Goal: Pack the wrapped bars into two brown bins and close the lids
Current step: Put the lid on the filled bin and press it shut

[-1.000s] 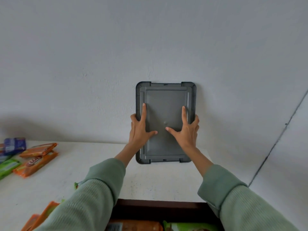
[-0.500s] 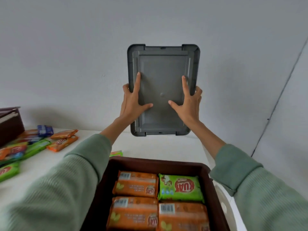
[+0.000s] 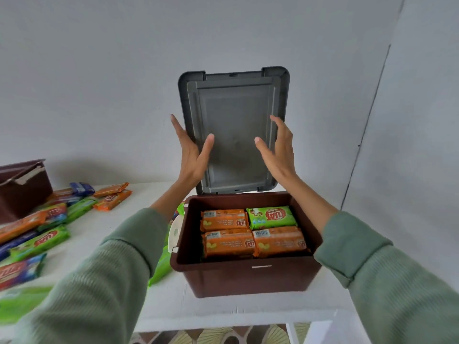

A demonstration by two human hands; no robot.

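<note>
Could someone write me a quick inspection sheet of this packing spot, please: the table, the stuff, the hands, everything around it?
Surface: white table, mostly bare near its front edge.
Job's things: open brown bin showing three orange bars and one green bar; grey lid held upright above its far rim; second brown bin at far left.
Clutter: loose wrapped bars scattered at left.
Grips: left hand and right hand on the lid's side edges, fingers spread.
Cables: nothing seen.
Surroundings: plain grey wall; patterned floor below.

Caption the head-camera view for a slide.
Both hands, left hand and right hand, hold a grey lid above the packed brown bin.
</note>
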